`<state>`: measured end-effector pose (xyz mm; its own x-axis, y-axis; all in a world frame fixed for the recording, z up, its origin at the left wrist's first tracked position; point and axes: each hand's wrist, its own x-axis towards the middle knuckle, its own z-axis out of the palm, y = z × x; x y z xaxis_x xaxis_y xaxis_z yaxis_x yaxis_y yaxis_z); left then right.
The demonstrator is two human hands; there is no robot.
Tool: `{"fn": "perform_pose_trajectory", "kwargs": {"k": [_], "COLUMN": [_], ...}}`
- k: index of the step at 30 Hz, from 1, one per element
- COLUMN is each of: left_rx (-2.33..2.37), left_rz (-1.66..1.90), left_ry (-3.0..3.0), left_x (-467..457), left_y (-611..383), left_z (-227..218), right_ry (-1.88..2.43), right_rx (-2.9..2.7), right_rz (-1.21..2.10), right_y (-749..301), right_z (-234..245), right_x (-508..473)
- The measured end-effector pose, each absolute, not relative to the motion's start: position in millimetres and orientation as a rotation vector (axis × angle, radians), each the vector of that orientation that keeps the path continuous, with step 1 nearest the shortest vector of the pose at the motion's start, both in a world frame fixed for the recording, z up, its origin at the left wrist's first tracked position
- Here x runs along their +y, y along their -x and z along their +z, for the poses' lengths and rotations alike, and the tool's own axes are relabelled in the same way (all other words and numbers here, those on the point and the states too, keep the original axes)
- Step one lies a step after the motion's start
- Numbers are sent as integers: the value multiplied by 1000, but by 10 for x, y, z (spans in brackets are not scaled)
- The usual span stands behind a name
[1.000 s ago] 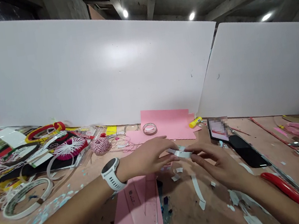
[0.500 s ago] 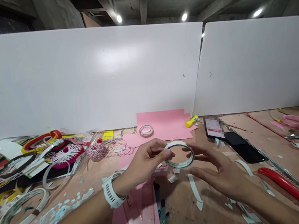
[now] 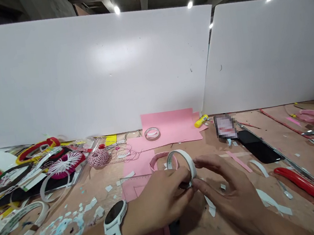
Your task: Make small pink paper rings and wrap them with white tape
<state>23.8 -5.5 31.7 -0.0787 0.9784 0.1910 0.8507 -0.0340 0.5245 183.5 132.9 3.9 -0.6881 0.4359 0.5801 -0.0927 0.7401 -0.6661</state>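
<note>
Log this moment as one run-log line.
Left hand: holds white tape ring | Right hand: close beside ring | Nearby: pink ring

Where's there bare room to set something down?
Bare tabletop shows between the twine ball and the pink sheet; another patch lies right of the black phone. The far left is crowded with craft pieces; paper scraps surround the left hand and right hand on the white tape ring.

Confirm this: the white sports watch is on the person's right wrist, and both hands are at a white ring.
Wrong wrist. The white sports watch is on the left wrist, not the right, as the head view shows. The rest stands: the left hand and the right hand are both at the white ring.
</note>
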Motion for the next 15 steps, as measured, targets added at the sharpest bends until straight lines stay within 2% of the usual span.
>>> {"fn": "perform_pose_trajectory", "kwargs": {"k": [4, 8, 15], "left_rx": [2071, 2095, 2049], "left_rz": [589, 486, 570], "left_ry": [-2115, -2207, -2252], "left_x": [-47, -45, -36], "left_y": [-239, -222, -189], "left_z": [253, 208, 186], "right_ry": [146, 196, 263], "right_rx": [-2127, -2128, -2052], "right_rz": [830, 933, 1120], "right_y": [-1817, -1802, -1815], "right_z": [-2, 1, -50], "right_x": [1294, 1302, 1321]}}
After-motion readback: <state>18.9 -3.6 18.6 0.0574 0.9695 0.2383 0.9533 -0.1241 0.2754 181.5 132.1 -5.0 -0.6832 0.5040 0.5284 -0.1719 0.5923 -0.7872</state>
